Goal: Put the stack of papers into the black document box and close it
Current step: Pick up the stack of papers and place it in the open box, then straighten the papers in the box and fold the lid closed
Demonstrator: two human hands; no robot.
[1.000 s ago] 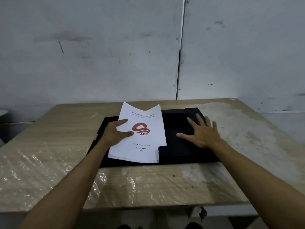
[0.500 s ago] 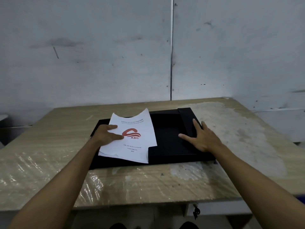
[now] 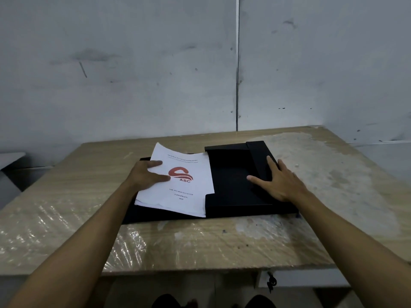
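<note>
The black document box lies opened flat on the wooden table. A stack of white papers with a red ABC logo rests on its left half, its right edge overlapping the tray part. My left hand grips the stack's left edge, thumb on top and fingers partly under the sheets. My right hand lies flat with spread fingers on the box's right side, pressing the raised right flap and the tray floor.
The table is wrapped in clear plastic film along its front. A grey panelled wall stands right behind it. A key hangs below the front edge. A pale surface shows at far left.
The papers with my left hand have shifted slightly left, off the tray's middle. My right hand has slid toward the box's right flap. The camera has also moved.
</note>
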